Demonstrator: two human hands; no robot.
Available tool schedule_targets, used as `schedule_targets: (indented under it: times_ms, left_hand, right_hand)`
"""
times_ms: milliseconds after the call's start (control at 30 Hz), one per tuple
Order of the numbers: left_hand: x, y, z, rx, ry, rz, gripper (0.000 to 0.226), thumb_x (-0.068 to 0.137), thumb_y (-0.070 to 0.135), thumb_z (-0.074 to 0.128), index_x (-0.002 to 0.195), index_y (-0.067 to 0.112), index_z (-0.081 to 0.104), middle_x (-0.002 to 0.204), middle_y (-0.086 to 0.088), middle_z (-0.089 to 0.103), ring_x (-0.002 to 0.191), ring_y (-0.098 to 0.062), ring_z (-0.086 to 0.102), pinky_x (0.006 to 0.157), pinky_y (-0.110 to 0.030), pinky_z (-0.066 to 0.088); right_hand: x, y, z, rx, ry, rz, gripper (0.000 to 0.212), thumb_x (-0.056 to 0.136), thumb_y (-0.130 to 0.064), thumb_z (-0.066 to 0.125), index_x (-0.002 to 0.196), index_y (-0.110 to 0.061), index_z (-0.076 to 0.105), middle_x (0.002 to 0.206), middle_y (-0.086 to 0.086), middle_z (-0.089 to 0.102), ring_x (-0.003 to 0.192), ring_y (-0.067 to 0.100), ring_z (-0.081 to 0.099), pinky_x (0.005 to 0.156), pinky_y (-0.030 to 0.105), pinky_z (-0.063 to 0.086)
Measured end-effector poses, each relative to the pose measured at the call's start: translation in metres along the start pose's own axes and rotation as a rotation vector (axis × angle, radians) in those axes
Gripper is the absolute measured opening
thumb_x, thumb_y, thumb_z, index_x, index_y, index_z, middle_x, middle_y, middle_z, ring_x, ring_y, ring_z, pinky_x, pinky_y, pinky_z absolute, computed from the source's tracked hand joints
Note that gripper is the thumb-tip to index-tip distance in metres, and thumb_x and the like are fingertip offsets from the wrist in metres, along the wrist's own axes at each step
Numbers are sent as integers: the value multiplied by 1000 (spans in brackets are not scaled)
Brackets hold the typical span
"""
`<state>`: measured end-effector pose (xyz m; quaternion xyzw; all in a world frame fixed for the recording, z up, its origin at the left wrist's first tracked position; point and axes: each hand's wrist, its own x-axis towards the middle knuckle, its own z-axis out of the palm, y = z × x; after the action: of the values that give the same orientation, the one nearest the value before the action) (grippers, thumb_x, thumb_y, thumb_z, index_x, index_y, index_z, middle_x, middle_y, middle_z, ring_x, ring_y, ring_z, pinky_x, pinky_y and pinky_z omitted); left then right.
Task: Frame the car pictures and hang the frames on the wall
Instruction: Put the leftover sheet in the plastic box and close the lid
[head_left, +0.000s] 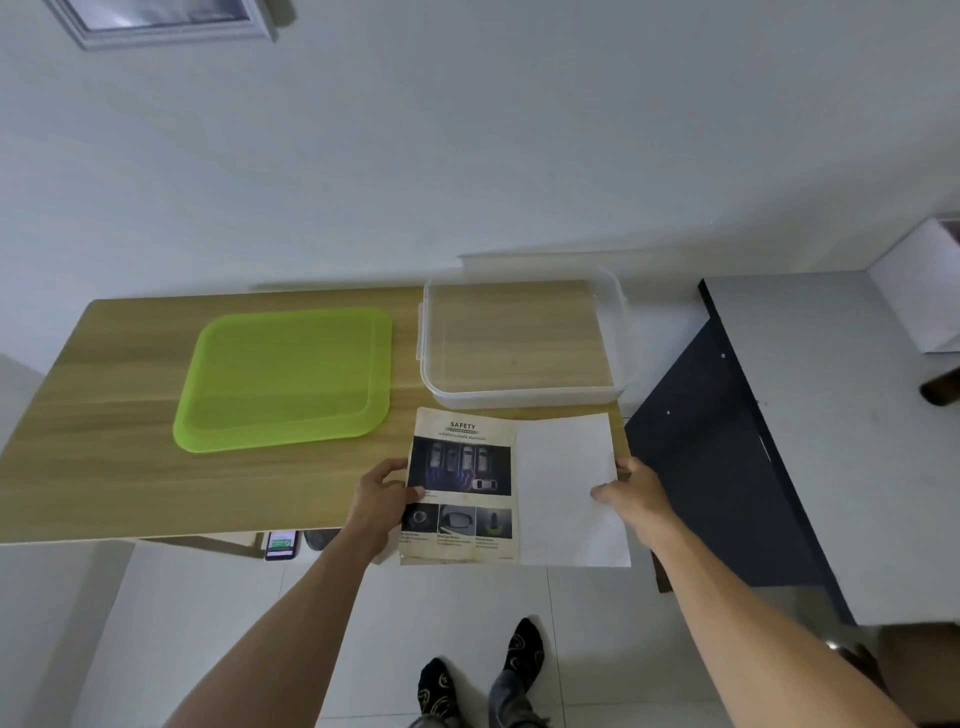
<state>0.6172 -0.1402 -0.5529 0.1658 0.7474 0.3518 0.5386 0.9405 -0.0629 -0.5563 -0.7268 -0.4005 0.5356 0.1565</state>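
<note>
At the bench's (130, 415) near right corner, the left hand (376, 501) pinches the printed car brochure page (460, 488) while the right hand (634, 496) grips the white sheet (569, 488) overlapping it, before the clear plastic container (524, 395).

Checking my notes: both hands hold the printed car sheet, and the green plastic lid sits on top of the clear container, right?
Not quite. The head view shows the green plastic lid lying flat on the wooden table, left of the clear container.
</note>
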Motion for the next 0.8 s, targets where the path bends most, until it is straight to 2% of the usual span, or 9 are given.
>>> schedule_targets:
  times_ms: [67,200,300,400,500,633,733,800]
  left_hand:
    - [-3,0,-9,-37,-31,5,43,81,-9,67,117,13,60,80,-12,75,68,-26,71,65,-37,58]
    - [-9,1,-27,-110,-112,20,46,80,-9,69,121,11,59,93,-18,75,80,-33,72,82,-51,58]
    - [-16,7,-38,-162,-152,42,46,79,-9,69,120,11,59,97,-19,74,81,-33,71,77,-47,58]
    - [-21,22,-42,-187,-185,86,46,80,-9,69,120,10,58,97,-19,74,79,-30,72,69,-37,58]
    - [-21,44,-40,-212,-206,117,49,79,-11,69,121,9,57,93,-16,75,73,-26,72,60,-33,57]
    - [-18,81,-24,-217,-240,164,48,79,-12,68,121,8,57,88,-14,74,70,-24,72,57,-32,57]
    - [-8,115,-5,-231,-249,206,48,79,-13,68,120,8,58,86,-14,73,67,-23,70,58,-32,58]
    - [0,138,11,-244,-250,232,48,79,-13,67,120,9,58,83,-13,73,68,-23,69,62,-34,58]
  right_hand:
    - [-8,-2,-1,11,-10,-29,43,81,1,73,113,-20,52,101,-1,65,86,17,65,62,28,51]
    - [-24,-7,-2,29,-11,-82,46,82,-3,75,118,-20,52,104,0,65,88,17,66,63,27,51]
    - [-39,-14,-3,56,-4,-125,45,81,-2,76,117,-19,54,105,0,65,90,16,64,68,29,53]
    - [-49,-22,-7,84,14,-150,45,79,0,76,114,-20,56,109,4,67,97,23,66,82,42,57]
    - [-56,-36,-14,108,31,-200,41,80,0,76,109,-23,57,109,7,67,99,26,66,78,42,56]
    - [-55,-59,-37,104,78,-247,45,80,-4,77,115,-21,55,110,8,66,101,27,65,89,46,56]
    - [-44,-84,-58,139,127,-282,48,79,-2,77,119,-19,56,109,10,67,98,28,67,84,43,57]
    - [-32,-103,-73,150,163,-314,47,80,-2,76,116,-23,56,109,10,67,97,27,68,77,39,56]
